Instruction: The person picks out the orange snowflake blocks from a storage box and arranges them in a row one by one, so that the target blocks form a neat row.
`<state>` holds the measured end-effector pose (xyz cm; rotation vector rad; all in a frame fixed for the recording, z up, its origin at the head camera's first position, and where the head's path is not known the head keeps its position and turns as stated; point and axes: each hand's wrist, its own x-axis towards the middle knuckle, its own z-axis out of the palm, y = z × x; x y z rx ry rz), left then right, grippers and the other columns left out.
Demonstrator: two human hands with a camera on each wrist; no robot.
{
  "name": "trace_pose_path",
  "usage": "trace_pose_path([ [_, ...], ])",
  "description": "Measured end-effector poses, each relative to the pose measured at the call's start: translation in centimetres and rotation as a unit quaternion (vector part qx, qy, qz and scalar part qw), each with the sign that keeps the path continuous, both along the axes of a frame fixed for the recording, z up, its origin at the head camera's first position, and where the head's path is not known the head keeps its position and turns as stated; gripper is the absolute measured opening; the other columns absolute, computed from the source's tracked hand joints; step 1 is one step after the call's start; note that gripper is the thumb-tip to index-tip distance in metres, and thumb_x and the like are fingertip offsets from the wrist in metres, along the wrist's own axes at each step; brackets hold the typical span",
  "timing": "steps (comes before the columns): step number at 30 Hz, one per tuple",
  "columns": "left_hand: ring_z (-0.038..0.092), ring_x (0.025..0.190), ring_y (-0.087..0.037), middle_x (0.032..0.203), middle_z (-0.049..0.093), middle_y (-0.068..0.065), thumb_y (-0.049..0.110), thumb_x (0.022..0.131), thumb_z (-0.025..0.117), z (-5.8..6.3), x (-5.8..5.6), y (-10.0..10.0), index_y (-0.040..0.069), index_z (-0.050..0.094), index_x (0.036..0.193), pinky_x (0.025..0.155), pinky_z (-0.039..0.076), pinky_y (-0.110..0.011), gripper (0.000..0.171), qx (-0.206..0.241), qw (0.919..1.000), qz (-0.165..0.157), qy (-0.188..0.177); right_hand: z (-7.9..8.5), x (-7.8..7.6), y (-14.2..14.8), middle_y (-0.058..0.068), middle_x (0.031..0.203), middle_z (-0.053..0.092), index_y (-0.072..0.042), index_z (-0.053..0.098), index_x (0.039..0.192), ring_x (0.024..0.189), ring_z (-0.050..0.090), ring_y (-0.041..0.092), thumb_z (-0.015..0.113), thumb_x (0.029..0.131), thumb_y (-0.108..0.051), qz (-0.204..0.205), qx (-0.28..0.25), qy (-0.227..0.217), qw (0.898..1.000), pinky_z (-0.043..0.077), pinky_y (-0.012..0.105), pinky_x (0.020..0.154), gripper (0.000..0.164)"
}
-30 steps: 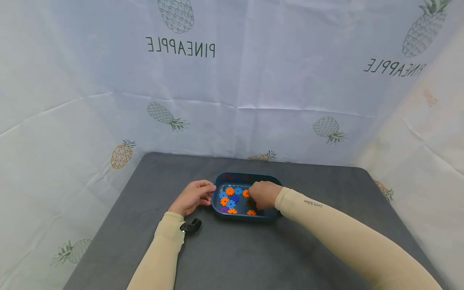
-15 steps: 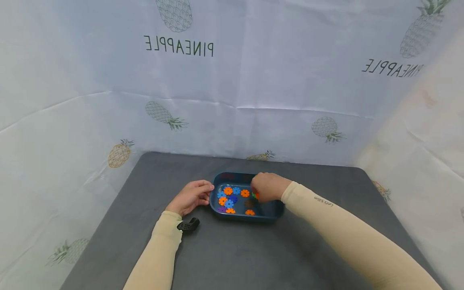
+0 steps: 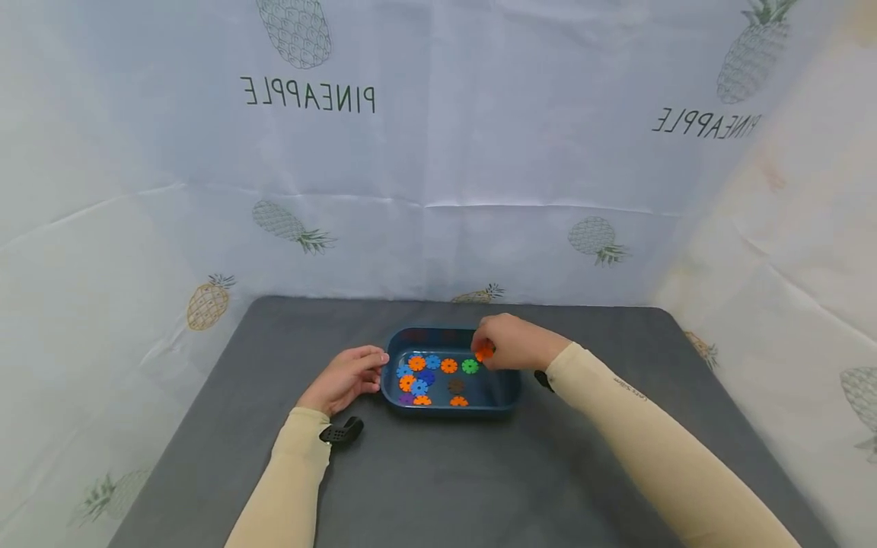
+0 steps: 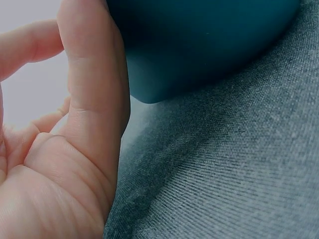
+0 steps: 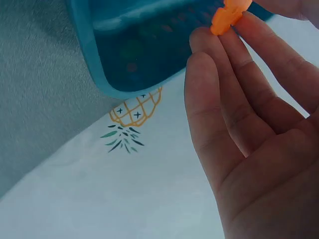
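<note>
My right hand point(image 3: 515, 341) is over the right part of a dark blue tray point(image 3: 445, 412), pinching an orange flower-shaped plastic disc point(image 3: 484, 354) by its edge. The right wrist view shows that orange disc point(image 5: 228, 19) between the thumb and fingertips. At the tray's left end, my left hand point(image 3: 342, 380) holds the rim with its thumb and curled fingers; the fingertips' exact grip is hidden in the left wrist view. Inside the tray lie several notched discs: a green disc point(image 3: 470, 367), a brown disc point(image 3: 456, 386), and orange, blue and purple ones bunched on the left.
The tray stands on a dark grey tabletop point(image 3: 438, 472). Behind and beside the table hangs a white sheet point(image 3: 507, 167) printed with pineapples. A black wristband point(image 3: 342, 431) is on the left wrist.
My right hand has risen from inside the tray toward its back right, bringing up the orange disc and uncovering the green one. The left hand stays at the rim; the head view has shifted slightly.
</note>
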<state>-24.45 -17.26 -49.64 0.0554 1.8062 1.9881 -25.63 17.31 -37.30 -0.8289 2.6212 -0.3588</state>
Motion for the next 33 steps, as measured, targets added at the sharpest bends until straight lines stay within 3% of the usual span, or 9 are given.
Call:
trace_pose_path([
  [5,0.061,0.073,-0.013,0.092,0.061,0.000,0.028,0.107,0.070,-0.1,0.3,-0.4,0.003,0.064,0.119,0.072,0.061,-0.023,0.028,0.007,1.0000,0.002,0.006,-0.2,0.4,1.6,0.003,0.121,0.068,-0.011,0.078,0.125,0.099,0.063,0.016,0.077,0.098,-0.011,-0.036,-0.070,0.011,0.997,0.059,0.034,0.088,0.027],
  [8,0.061,0.072,-0.012,0.091,0.061,0.001,0.028,0.108,0.069,-0.4,0.8,-1.0,0.002,0.063,0.120,0.072,0.061,-0.023,0.030,0.000,1.0000,0.005,0.009,-0.9,0.8,2.6,0.003,0.124,0.069,-0.012,0.078,0.126,0.101,0.065,0.017,0.077,0.099,-0.011,-0.073,-0.122,0.008,0.990,0.061,0.035,0.089,0.027],
  [13,0.060,0.071,-0.011,0.090,0.061,0.001,0.027,0.108,0.067,-0.9,1.7,-2.1,-0.001,0.061,0.122,0.071,0.060,-0.022,0.032,-0.017,0.9998,0.006,-0.001,-2.7,1.8,4.5,0.001,0.125,0.070,-0.014,0.077,0.129,0.106,0.068,0.021,0.078,0.099,-0.015,-0.150,-0.203,-0.010,0.967,0.062,0.036,0.090,0.030],
  [17,0.061,0.071,-0.010,0.088,0.062,0.002,0.030,0.108,0.068,-0.9,1.5,-2.3,0.003,0.063,0.119,0.071,0.060,-0.021,0.030,-0.012,0.9998,0.012,0.005,-3.8,2.2,6.2,0.002,0.125,0.071,-0.015,0.077,0.129,0.107,0.067,0.023,0.079,0.098,-0.015,-0.202,-0.244,0.005,0.949,0.062,0.039,0.091,0.031],
  [22,0.060,0.070,-0.009,0.086,0.062,0.003,0.028,0.108,0.067,-0.6,1.0,-2.2,0.008,0.064,0.115,0.069,0.059,-0.020,0.021,-0.003,0.9997,0.024,0.008,-5.3,2.3,7.7,0.004,0.126,0.071,-0.015,0.077,0.128,0.108,0.068,0.024,0.080,0.097,-0.015,-0.222,-0.257,0.009,0.941,0.063,0.041,0.095,0.031],
  [33,0.058,0.071,-0.008,0.085,0.059,0.004,0.028,0.109,0.066,-0.9,-0.1,-1.4,0.005,0.063,0.119,0.068,0.057,-0.018,0.025,-0.014,0.9997,0.016,0.014,-8.3,2.0,9.9,0.007,0.122,0.072,-0.014,0.077,0.125,0.102,0.067,0.021,0.081,0.097,-0.017,-0.242,-0.268,-0.011,0.932,0.062,0.038,0.093,0.028],
])
